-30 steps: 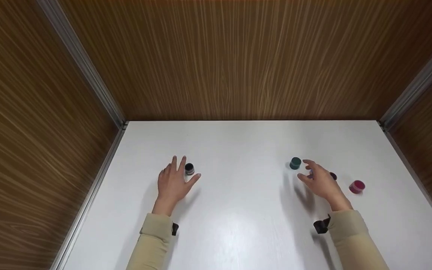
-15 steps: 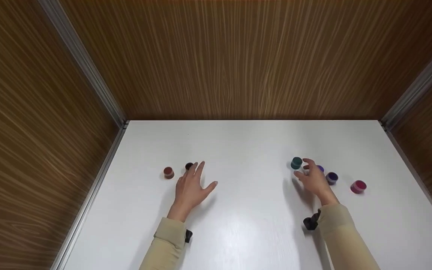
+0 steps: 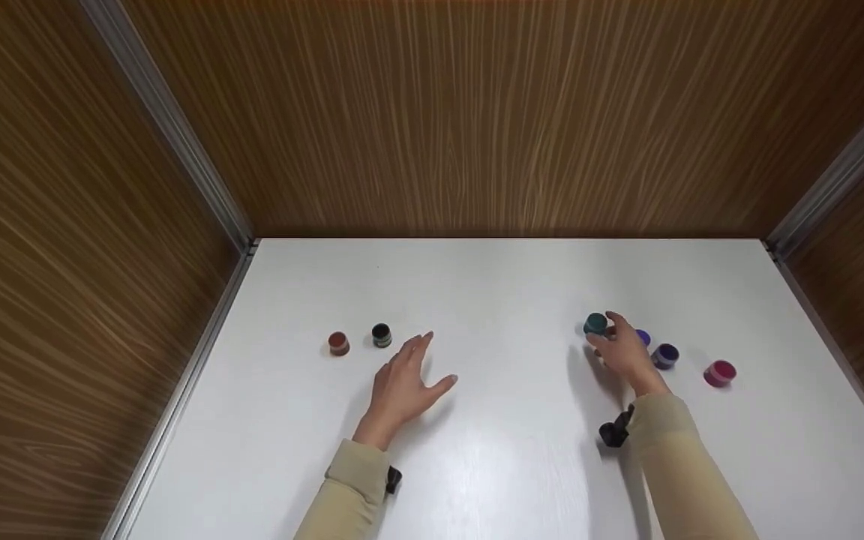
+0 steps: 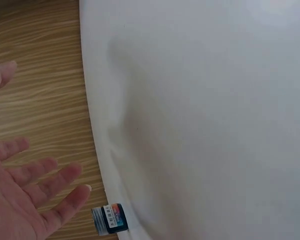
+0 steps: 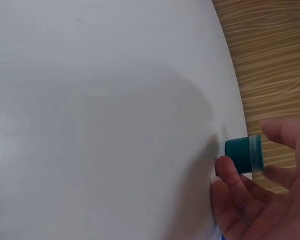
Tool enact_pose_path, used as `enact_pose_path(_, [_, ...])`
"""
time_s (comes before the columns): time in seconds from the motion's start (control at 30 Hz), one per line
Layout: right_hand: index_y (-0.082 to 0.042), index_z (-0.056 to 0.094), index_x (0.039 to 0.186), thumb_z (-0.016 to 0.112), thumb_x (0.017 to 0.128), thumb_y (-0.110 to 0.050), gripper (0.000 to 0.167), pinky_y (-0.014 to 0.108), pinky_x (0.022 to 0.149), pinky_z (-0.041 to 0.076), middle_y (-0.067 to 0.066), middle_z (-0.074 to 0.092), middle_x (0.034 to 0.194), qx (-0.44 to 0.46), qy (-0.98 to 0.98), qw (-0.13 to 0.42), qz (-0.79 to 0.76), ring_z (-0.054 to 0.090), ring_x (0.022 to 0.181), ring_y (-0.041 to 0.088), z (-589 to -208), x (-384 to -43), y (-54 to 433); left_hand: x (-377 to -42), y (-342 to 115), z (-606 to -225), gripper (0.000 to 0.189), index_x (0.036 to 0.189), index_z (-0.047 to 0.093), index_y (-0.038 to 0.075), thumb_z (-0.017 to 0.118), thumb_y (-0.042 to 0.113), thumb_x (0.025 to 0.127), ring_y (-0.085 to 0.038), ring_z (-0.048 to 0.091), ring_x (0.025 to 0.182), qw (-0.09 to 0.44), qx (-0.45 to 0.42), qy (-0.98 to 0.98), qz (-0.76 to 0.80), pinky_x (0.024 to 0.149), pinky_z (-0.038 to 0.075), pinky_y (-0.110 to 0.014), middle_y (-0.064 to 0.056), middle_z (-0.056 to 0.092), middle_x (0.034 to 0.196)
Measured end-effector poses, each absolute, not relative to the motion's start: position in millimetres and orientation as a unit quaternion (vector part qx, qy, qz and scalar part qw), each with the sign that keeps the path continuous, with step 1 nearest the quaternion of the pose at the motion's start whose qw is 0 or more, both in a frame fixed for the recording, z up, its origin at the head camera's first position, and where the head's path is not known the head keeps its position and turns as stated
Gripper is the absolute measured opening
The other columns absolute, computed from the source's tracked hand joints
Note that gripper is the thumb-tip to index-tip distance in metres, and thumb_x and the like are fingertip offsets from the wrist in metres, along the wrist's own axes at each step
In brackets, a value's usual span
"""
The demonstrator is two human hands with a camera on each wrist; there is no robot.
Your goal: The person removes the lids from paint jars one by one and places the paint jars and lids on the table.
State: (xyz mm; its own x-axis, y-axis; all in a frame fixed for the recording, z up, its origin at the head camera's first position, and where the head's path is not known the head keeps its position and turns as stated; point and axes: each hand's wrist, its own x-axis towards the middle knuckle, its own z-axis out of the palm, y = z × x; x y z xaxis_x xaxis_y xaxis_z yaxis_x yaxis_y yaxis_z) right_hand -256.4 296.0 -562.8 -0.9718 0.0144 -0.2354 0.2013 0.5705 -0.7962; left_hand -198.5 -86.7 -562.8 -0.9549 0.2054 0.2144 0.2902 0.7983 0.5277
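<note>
My right hand point(image 3: 623, 352) reaches around a small dark green paint jar point(image 3: 595, 324), its thumb and fingers on either side. In the right wrist view the thumb point(image 5: 282, 131) stands apart from the green jar point(image 5: 242, 154), while the fingers lie close beside it; whether they touch is unclear. My left hand point(image 3: 402, 386) hovers above the table with fingers spread, holding nothing. Nearest to it is a black paint jar point(image 3: 382, 335), whose label shows in the left wrist view. A reddish-brown paint jar point(image 3: 338, 343) stands farther left.
Behind the right hand is a partly hidden blue-violet jar point(image 3: 643, 338). A dark purple jar point(image 3: 665, 355) and a magenta jar point(image 3: 720, 373) stand to its right. The white table point(image 3: 492, 292) is bounded by wood-grain panels point(image 3: 447, 120) at the back and sides.
My left hand has moved right and towards me, away from the reddish-brown and black jars, uncovering both. My right hand has shifted slightly left, its fingers coming around the green jar.
</note>
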Motion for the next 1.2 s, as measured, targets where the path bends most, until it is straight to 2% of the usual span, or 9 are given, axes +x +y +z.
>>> enact_pose_path(0.1, [0.002, 0.016, 0.154, 0.055, 0.1, -0.021, 0.07, 0.025, 0.071, 0.052, 0.028, 0.044, 0.133, 0.063, 0.878, 0.103, -0.462, 0.062, 0.098, 0.03, -562.2, -256.8, 296.3, -196.7, -81.8, -564.4, 0.079, 0.148, 0.041, 0.012, 0.07, 0.051, 0.085, -0.033, 0.052, 0.124, 0.06, -0.133, -0.94, -0.309, 0.094, 0.048, -0.048, -0.014, 0.048, 0.143])
enact_pose_path(0.27, [-0.001, 0.035, 0.146, 0.06, 0.098, -0.02, 0.058, 0.026, 0.067, 0.05, 0.021, 0.052, 0.117, 0.055, 0.889, 0.089, -0.446, 0.06, 0.089, 0.024, -562.2, -257.3, 295.6, -192.5, -74.5, -567.5, 0.082, 0.149, 0.041, 0.013, 0.073, 0.051, 0.083, -0.032, 0.056, 0.118, 0.034, -0.129, -0.926, -0.353, 0.091, 0.05, -0.048, -0.01, 0.049, 0.142])
enact_pose_path(0.5, [0.001, 0.049, 0.129, 0.066, 0.095, -0.025, 0.046, 0.03, 0.074, 0.05, 0.02, 0.057, 0.113, 0.052, 0.9, 0.066, -0.429, 0.059, 0.095, 0.027, -565.0, -257.4, 292.5, -187.7, -66.5, -568.1, 0.082, 0.148, 0.042, 0.016, 0.077, 0.048, 0.081, -0.027, 0.061, 0.112, 0.017, -0.118, -0.908, -0.403, 0.088, 0.049, -0.051, -0.006, 0.05, 0.141])
enact_pose_path(0.63, [0.002, 0.052, 0.126, 0.068, 0.093, -0.023, 0.044, 0.029, 0.076, 0.051, 0.021, 0.059, 0.114, 0.052, 0.899, 0.054, -0.431, 0.062, 0.095, 0.026, -567.3, -256.7, 292.7, -185.9, -63.9, -568.7, 0.083, 0.148, 0.042, 0.016, 0.079, 0.046, 0.08, -0.024, 0.06, 0.113, 0.004, -0.118, -0.898, -0.423, 0.089, 0.049, -0.049, -0.004, 0.049, 0.142])
enact_pose_path(0.83, [0.003, 0.053, 0.125, 0.068, 0.093, -0.024, 0.045, 0.027, 0.07, 0.051, 0.021, 0.061, 0.112, 0.052, 0.894, 0.059, -0.441, 0.066, 0.087, 0.024, -567.5, -252.8, 291.7, -182.9, -62.3, -568.8, 0.085, 0.147, 0.042, 0.013, 0.082, 0.043, 0.078, -0.023, 0.059, 0.112, -0.008, -0.123, -0.886, -0.448, 0.088, 0.05, -0.046, -0.004, 0.049, 0.143])
enact_pose_path(1.2, [0.003, 0.055, 0.125, 0.067, 0.095, -0.026, 0.043, 0.036, 0.073, 0.055, 0.019, 0.062, 0.111, 0.022, 0.848, 0.061, -0.527, 0.066, 0.09, 0.033, -562.6, -231.9, 269.1, -175.2, -58.8, -575.0, 0.077, 0.144, 0.045, 0.01, 0.081, 0.037, 0.081, -0.023, 0.062, 0.104, 0.008, -0.128, -0.869, -0.477, 0.081, 0.053, -0.037, -0.008, 0.056, 0.131])
